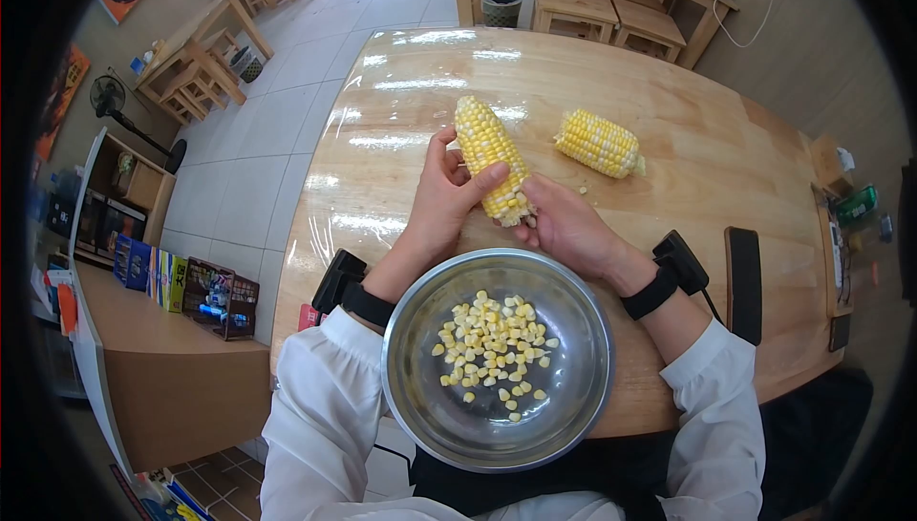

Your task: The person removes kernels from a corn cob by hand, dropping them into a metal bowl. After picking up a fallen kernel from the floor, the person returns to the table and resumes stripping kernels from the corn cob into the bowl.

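Note:
My left hand (447, 191) is wrapped round an ear of corn (490, 146), its thumb lying across the kernels. The ear tilts, with its upper end pointing away from me and its lower end toward the bowl. At that lower end, some kernels are gone, and my right hand (564, 220) grips there with the thumb pressed on the cob. Beneath both hands, a steel bowl (401, 406) holds many loose corn kernels (490, 340). A second, shorter piece of corn (599, 144) lies on the table to the right of my hands.
The wooden table (382, 120) stretches out ahead, with a few crumbs by the second piece of corn. A black phone-like slab (743, 282) lies at right, near a wooden tray (829, 254). A side counter (181, 368) with a wire basket (222, 299) stands at left.

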Motion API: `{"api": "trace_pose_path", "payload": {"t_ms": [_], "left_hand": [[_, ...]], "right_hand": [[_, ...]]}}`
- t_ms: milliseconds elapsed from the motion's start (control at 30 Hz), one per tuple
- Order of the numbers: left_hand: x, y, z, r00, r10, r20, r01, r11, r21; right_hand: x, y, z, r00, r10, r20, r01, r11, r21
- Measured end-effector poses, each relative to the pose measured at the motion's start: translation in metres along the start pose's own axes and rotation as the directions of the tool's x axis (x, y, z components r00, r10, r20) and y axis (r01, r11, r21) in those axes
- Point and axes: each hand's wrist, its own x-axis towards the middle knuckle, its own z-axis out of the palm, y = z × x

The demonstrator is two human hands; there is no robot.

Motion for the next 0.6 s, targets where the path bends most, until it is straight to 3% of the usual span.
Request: {"api": "trace_pose_path", "payload": {"t_ms": [100, 600], "left_hand": [[-0.0001, -0.0003, 0.0006, 1.000, 0.012, -0.007, -0.012, 1.000, -0.004], [0.0008, -0.0046, 0.0008, 0.995, 0.096, 0.009, -0.097, 0.991, 0.094]], "right_hand": [[0.0014, 0.0064, -0.0065, 1.000, -0.020, -0.011, 0.018, 0.995, -0.095], [-0.0001, -0.0033, 0.0021, 0.998, 0.018, -0.055, -0.021, 0.999, -0.050]]}}
